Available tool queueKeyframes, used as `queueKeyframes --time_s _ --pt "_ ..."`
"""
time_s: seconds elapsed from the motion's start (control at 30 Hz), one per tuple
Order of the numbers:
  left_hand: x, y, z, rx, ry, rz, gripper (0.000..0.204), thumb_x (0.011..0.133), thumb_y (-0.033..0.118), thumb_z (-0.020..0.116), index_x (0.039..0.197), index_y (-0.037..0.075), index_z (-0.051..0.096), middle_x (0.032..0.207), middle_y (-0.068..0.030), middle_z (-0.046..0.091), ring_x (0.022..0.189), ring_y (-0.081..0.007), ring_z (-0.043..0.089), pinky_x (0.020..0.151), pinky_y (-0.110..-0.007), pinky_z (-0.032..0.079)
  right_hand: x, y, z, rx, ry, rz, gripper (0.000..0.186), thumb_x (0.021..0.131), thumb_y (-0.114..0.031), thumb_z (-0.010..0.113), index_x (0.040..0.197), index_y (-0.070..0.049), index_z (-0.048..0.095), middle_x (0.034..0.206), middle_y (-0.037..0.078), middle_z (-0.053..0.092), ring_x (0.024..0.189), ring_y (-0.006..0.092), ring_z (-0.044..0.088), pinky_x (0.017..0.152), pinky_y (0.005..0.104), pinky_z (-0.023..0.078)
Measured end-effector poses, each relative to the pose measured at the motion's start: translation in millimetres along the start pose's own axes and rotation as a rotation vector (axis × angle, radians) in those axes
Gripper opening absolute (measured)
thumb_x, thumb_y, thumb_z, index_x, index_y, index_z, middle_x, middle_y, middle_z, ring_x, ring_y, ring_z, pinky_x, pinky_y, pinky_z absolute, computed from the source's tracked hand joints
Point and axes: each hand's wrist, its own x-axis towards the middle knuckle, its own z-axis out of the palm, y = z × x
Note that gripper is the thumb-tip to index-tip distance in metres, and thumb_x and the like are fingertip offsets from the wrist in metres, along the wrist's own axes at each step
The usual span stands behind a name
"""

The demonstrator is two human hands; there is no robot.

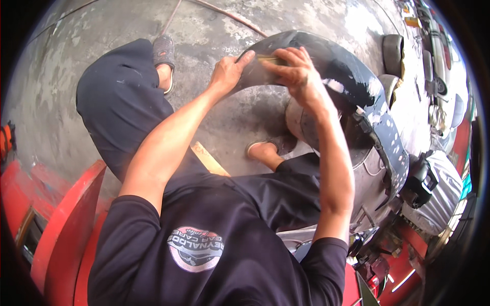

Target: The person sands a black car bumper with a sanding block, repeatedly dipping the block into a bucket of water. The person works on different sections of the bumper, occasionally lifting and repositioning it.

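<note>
The dark bumper [334, 53] arches above the concrete floor [214, 28], with pale patches scattered along its right side. At its far left end, the left hand [226, 76] has its grip closed on the rim, thumb along the edge. The right hand [301, 76] is just beside it, its grip clasping a small yellowish block [270, 60] flat against the bumper's outer face. Below the curve stands a round grey support (perhaps a drum [300, 122]; the right forearm and glare hide much of it).

A strip of wood [209, 160] lies near the person's lap, pointing toward the floor. Two tyres [393, 55] stand toward the floor's far right corner, a hose [229, 14] crosses its far edge, and red panels [66, 229] rise at its near left corner.
</note>
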Motion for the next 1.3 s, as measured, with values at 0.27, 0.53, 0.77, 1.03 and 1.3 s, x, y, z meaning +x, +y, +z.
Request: queueKeyframes --time_s 0.27,0.53,0.77,1.03,1.3 --pt "-3 8 -1 0.042 0.024 -0.052 0.085 0.105 0.072 0.060 0.088 -0.010 0.073 0.066 -0.0155 0.059 0.072 -0.0188 0.058 0.071 -0.044 0.050 -12 0 -16 -0.011 0.097 0.102 0.058 0.073 0.003 0.082 0.127 -0.019 0.085 0.140 0.012 0.071 0.136 0.0329 0.061 0.125 0.0513 0.040" --pt "-3 8 -8 0.083 -0.026 -0.077 0.085 0.099 0.077 0.063 0.088 -0.006 0.076 0.077 -0.0224 0.073 0.077 -0.0318 0.071 0.077 -0.049 0.054 -36 33 -35 -0.089 0.094 0.123 0.057 0.078 0.001 0.085 0.130 -0.024 0.083 0.136 0.009 0.073 0.132 0.0317 0.065 0.121 0.0593 0.040" --pt "-8 7 -8 0.044 -0.030 -0.038 0.083 0.100 0.075 0.064 0.088 -0.006 0.076 0.077 -0.0230 0.073 0.078 -0.0329 0.072 0.078 -0.050 0.054 -10 -10 -15 -0.018 0.047 0.026 0.056 0.083 -0.001 0.082 0.134 -0.023 0.081 0.140 0.011 0.070 0.135 0.0341 0.063 0.127 0.0584 0.037" --pt "-6 9 2 0.001 0.026 0.000 0.085 0.105 0.072 0.060 0.085 -0.010 0.073 0.065 -0.0154 0.062 0.070 -0.0199 0.059 0.070 -0.045 0.050 -5 -21 11 -0.006 0.087 0.098 0.059 0.077 0.002 0.075 0.129 -0.025 0.084 0.142 0.014 0.070 0.142 0.0326 0.058 0.132 0.0579 0.029" --pt "5 0 -3 0.147 -0.037 -0.075 0.088 0.098 0.079 0.062 0.090 -0.007 0.077 0.083 -0.0266 0.075 0.085 -0.0352 0.076 0.082 -0.050 0.055 -33 11 -13 0.009 0.178 0.183 0.059 0.080 0.004 0.082 0.133 -0.023 0.082 0.139 0.014 0.071 0.133 0.0355 0.064 0.126 0.0596 0.037"
